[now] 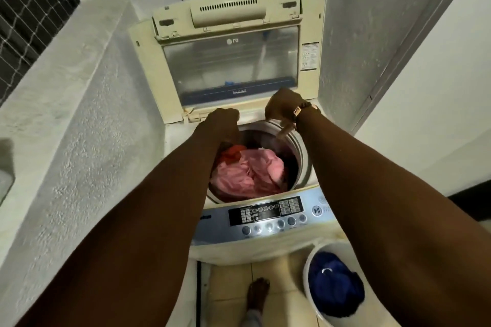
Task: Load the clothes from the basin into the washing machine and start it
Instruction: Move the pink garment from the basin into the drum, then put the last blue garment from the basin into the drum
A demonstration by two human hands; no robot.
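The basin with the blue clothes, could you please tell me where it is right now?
In the head view, the basin stands on the tiled floor at lower right, just in front of the washing machine, under the right forearm.

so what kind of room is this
Probably a small home laundry corner: a top-loading washing machine stands open with clothes in the drum, squeezed between rough plaster walls, with a basin of laundry on the tiled floor.
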